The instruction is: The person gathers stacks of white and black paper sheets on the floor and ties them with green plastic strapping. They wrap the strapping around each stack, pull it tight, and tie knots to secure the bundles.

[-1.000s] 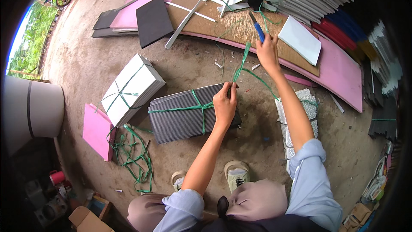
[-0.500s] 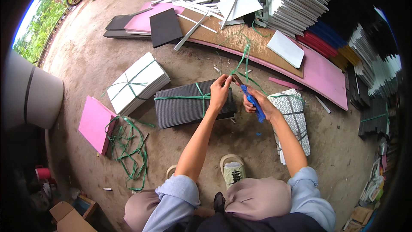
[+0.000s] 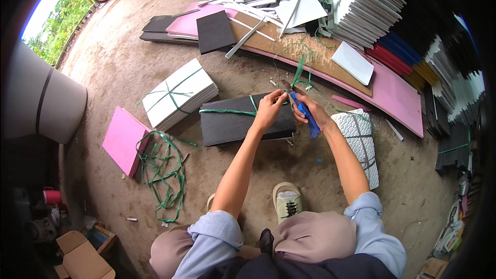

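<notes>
Pinching: left hand fingers closed on the green strap at the top edge of the dark bundle
Right hand: right hand fingers wrapped shut round blue-handled scissors; the blades point up-left at the strap end, right next to the left fingertips
Strap: runs along the bundle's length and crosses over its width; loose green ends stick up past the hands toward the brown board
Bundle: stack of dark ribbed sheets lying flat on the dirt ground, just ahead of the person's shoe
Left of bundle: white tied stack, near but apart; pink sheets further left; tangle of green strap scraps beside the pink
Right of bundle: patterned grey-white stack under the right forearm
Beyond: long pink board, black panel, white offcuts, tall stacks of sheets at upper right
Far left: big grey roll
Lower left: cardboard box
</notes>
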`<state>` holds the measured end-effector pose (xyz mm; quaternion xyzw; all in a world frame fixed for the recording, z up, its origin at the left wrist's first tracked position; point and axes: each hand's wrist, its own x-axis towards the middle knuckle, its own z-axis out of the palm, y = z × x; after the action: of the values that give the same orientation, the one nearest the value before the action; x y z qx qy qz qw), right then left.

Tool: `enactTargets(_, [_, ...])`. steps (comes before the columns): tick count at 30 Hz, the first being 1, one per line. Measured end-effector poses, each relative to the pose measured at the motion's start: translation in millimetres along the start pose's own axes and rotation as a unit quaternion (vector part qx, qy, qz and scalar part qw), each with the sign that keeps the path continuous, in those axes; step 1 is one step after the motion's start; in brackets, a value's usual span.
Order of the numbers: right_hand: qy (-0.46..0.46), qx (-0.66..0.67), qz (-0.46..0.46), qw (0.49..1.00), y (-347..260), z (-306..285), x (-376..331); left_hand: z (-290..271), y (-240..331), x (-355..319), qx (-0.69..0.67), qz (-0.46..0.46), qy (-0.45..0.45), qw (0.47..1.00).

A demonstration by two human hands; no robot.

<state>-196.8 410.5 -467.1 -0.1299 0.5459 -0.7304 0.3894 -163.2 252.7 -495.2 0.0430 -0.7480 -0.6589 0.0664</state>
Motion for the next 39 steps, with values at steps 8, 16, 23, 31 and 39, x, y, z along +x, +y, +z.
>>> enactTargets(8, [0.147, -0.764, -0.251, 0.575, -8.3, 11.5, -10.6, -14.4, -0.8, 3.6, -0.121, -0.173, -0.081, 0.974])
enactTargets(16, [0.17, -0.776, -0.249, 0.554, 7.4, 0.6, -13.5, 3.5, -6.6, -2.7, -0.05, -0.157, -0.134, 0.977])
enactTargets(23, [0.165, -0.759, -0.225, 0.588, 14.5, -8.8, -12.3, 20.1, -28.4, 1.5, 0.011, -0.064, -0.037, 0.997])
enactTargets(31, [0.178, -0.762, -0.211, 0.585, 5.5, 6.7, -15.0, 15.3, -21.8, -4.3, -0.078, -0.091, -0.056, 0.991])
enactTargets(39, [0.165, -0.802, -0.231, 0.526, 28.0, -18.6, -15.1, 14.0, 0.9, -6.1, -0.06, -0.158, -0.077, 0.983])
